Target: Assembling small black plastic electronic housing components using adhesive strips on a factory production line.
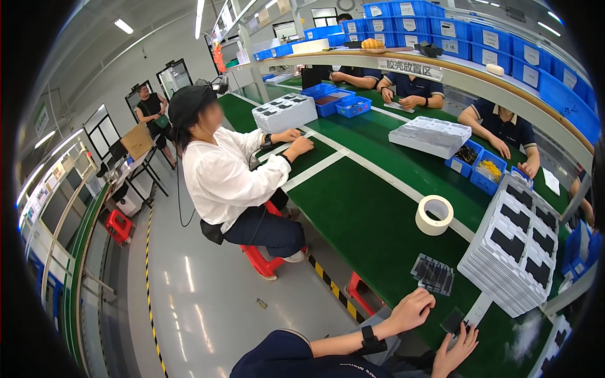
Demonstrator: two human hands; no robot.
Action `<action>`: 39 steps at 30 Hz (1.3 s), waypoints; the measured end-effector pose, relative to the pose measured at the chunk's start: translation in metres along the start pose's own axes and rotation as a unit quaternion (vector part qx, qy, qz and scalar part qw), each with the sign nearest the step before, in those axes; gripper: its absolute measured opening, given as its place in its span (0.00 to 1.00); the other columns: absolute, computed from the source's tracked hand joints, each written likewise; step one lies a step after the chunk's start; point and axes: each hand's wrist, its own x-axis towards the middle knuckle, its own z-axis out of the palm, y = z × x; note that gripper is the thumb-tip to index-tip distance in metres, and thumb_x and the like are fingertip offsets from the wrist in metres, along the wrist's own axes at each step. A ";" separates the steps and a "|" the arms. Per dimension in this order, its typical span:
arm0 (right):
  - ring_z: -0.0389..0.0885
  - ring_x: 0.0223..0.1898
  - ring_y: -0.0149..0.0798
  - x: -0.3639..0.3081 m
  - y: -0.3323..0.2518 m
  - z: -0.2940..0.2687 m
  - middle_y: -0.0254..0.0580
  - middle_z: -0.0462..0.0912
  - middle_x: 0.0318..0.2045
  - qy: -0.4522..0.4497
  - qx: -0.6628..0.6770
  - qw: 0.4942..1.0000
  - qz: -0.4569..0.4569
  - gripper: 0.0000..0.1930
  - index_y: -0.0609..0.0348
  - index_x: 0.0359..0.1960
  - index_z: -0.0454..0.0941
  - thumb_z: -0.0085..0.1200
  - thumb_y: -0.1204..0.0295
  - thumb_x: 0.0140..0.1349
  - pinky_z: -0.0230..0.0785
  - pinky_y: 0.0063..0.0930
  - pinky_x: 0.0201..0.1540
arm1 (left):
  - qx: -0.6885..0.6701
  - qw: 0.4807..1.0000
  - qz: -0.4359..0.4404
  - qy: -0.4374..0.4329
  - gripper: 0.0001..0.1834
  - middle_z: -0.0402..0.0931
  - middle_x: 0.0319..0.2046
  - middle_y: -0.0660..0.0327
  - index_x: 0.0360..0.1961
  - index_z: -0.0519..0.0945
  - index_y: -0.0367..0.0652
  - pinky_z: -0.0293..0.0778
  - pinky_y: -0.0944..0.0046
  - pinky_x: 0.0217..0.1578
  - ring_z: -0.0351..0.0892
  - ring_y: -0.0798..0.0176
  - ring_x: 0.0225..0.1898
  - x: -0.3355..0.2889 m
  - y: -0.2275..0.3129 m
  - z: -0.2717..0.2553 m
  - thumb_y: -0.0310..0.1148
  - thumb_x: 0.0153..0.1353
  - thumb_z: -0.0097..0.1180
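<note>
My left hand [413, 310] is over the green work surface with its fingers curled together. What they hold, if anything, is hidden. My right hand [455, 351] lies lower down, fingers spread, the tips at a small dark flat piece [452, 321]. That piece lies beside a white strip [479, 309] on the green surface. Just beyond my left hand is a clear sheet with dark strips [433, 274]. A tall stack of white trays [513, 242] with black flat pieces in its top tray stands to the right of both hands.
A roll of cream tape [434, 215] stands on the green bench [353, 214]. Blue bins [485, 173] with small parts and another white tray stack [430, 136] sit farther off. A shelf [353, 58] carries several blue boxes. Co-workers sit at left [227, 170] and across.
</note>
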 end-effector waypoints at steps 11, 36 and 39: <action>0.63 0.62 0.53 0.001 -0.002 -0.001 0.49 0.71 0.57 0.006 -0.007 1.000 -0.004 0.23 0.46 0.55 0.74 0.51 0.52 0.61 0.51 0.56 0.62 | -0.004 1.000 -0.004 0.006 0.07 0.69 0.23 0.61 0.25 0.71 0.40 0.70 0.62 0.32 0.71 0.58 0.34 0.000 -0.001 0.002 0.17 0.45 0.52; 0.53 0.67 0.52 -0.002 -0.007 0.000 0.47 0.62 0.63 -0.042 0.014 0.998 0.048 0.25 0.57 0.55 0.69 0.53 0.67 0.55 0.38 0.51 0.68 | -0.006 1.000 -0.003 0.017 0.08 0.69 0.24 0.59 0.26 0.71 0.39 0.70 0.60 0.32 0.72 0.55 0.34 -0.002 -0.001 0.001 0.16 0.44 0.51; 0.53 0.67 0.51 0.000 -0.012 -0.004 0.47 0.63 0.62 -0.041 0.020 0.997 0.056 0.24 0.57 0.54 0.70 0.54 0.67 0.54 0.39 0.51 0.68 | -0.003 1.000 -0.009 0.017 0.07 0.71 0.26 0.57 0.26 0.71 0.39 0.71 0.59 0.34 0.73 0.53 0.36 -0.002 0.000 0.001 0.17 0.45 0.52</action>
